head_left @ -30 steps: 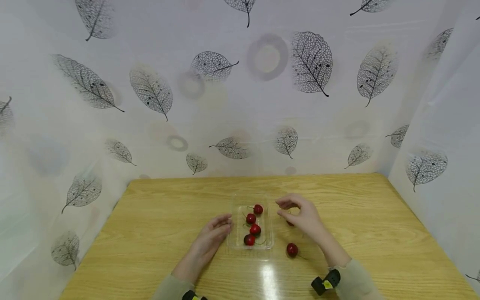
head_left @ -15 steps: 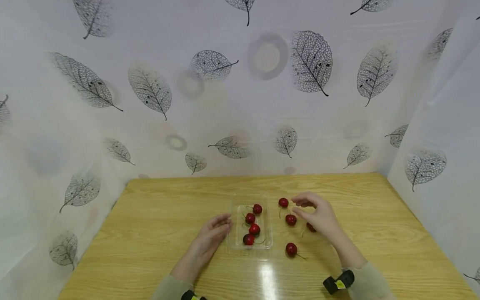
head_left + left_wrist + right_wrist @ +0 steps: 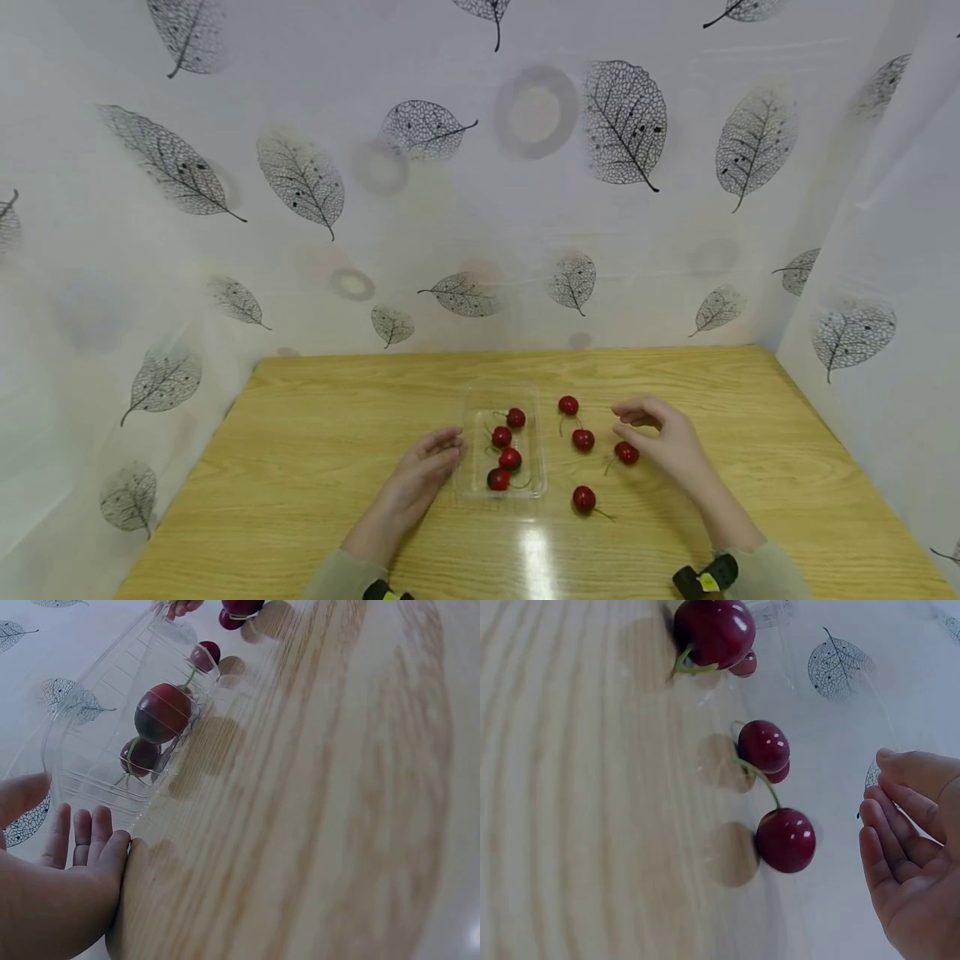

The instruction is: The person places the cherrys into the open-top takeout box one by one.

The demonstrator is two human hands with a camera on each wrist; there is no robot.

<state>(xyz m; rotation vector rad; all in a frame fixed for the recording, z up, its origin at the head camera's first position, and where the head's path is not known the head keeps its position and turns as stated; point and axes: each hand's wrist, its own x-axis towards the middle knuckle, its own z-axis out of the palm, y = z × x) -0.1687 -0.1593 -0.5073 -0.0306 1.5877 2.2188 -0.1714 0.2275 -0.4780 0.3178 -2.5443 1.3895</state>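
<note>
A clear plastic box (image 3: 477, 462) holds several dark red cherries (image 3: 510, 459) with stems. My left hand (image 3: 422, 477) rests at the left wall of this box, its fingers loosely extended; in the left wrist view the fingertips (image 3: 99, 825) sit right at the box's end. Right of the box, several more cherries lie loose on the table. My right hand (image 3: 663, 437) hovers beside the rightmost loose cherry (image 3: 626, 453), thumb and fingers apart in a loose curve. Nothing sits between them, and in the right wrist view the hand (image 3: 922, 855) stands apart from the cherries.
Other loose cherries are the far one (image 3: 567, 406), a middle one (image 3: 582, 440) and a near one (image 3: 583, 500). All lie on a wooden table (image 3: 337, 417). A pale leaf-print sheet (image 3: 480, 208) rises behind the table and at both sides.
My right hand has moved to the right, away from the box, uncovering the loose cherries it hid before. The left hand and the box have stayed where they were.
</note>
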